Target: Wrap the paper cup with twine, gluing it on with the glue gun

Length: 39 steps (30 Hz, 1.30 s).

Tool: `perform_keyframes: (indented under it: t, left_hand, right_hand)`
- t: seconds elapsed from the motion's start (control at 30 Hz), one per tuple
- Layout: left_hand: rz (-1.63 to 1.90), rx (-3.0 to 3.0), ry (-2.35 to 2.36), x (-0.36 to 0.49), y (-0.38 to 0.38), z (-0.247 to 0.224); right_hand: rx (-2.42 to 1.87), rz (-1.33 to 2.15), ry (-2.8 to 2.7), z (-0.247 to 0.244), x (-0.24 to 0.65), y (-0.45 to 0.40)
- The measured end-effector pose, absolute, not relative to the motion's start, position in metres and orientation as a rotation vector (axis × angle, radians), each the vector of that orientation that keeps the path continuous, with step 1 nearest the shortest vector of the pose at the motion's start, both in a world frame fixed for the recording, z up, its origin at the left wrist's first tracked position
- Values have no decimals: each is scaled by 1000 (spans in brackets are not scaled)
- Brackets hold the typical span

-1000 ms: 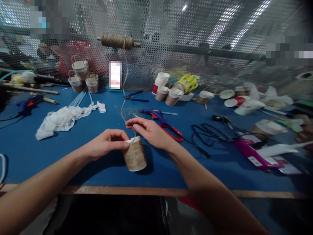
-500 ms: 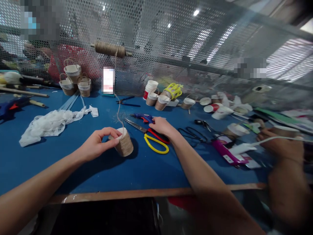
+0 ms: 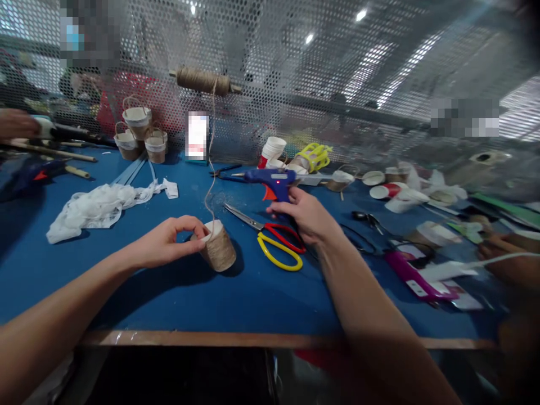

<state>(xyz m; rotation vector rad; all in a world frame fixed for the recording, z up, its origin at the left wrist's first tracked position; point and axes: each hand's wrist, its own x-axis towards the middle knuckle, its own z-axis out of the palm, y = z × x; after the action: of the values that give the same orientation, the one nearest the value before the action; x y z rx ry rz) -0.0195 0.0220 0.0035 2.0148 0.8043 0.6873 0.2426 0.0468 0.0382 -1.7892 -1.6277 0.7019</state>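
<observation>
My left hand point(image 3: 179, 241) pinches the rim of a small paper cup wrapped in twine point(image 3: 221, 252), which tilts on the blue table. From that cup a strand of twine point(image 3: 206, 194) runs up to a twine spool point(image 3: 202, 80) on a rod at the mesh panel. My right hand point(image 3: 307, 214) grips the handle of a blue glue gun point(image 3: 272, 179), raised over the table with its nozzle pointing left. Its trigger is orange-red and a small red light glows on its side. Below it lie scissors point(image 3: 280, 260) with red and yellow handles, blades toward the back left.
White lace point(image 3: 97, 208) lies at left, near finished twine baskets point(image 3: 137, 132). Pliers point(image 3: 223, 170) and more cups point(image 3: 274, 147) stand along the back. A purple power strip point(image 3: 415, 278) with cords is at right, beside a co-worker's blurred hand point(image 3: 506, 253). Another person's hand point(image 3: 17, 124) reaches in at far left.
My right hand has lifted the blue glue gun off the table. My left hand keeps its pinch on the cup. Another person's hand has appeared at far left.
</observation>
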Motion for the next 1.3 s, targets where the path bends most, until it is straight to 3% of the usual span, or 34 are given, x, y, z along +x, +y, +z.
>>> perform_keyframes:
  t: [0.07, 0.17, 0.7, 1.0, 1.3]
  left_hand:
    - [686, 1956, 795, -20, 24, 1]
    - [726, 1824, 801, -19, 26, -3]
    - [884, 1619, 899, -11, 24, -9]
    - [909, 1605, 799, -11, 23, -10]
    - [909, 1619, 781, -10, 24, -10]
  right_hand:
    - [-1569, 1028, -1496, 43, 240, 31]
    - [-1396, 1141, -1561, 44, 236, 12]
    - [-1413, 348, -2061, 26, 222, -21]
    - [-1414, 362, -2114, 27, 219, -24]
    - [-1323, 82, -2422, 28, 224, -22]
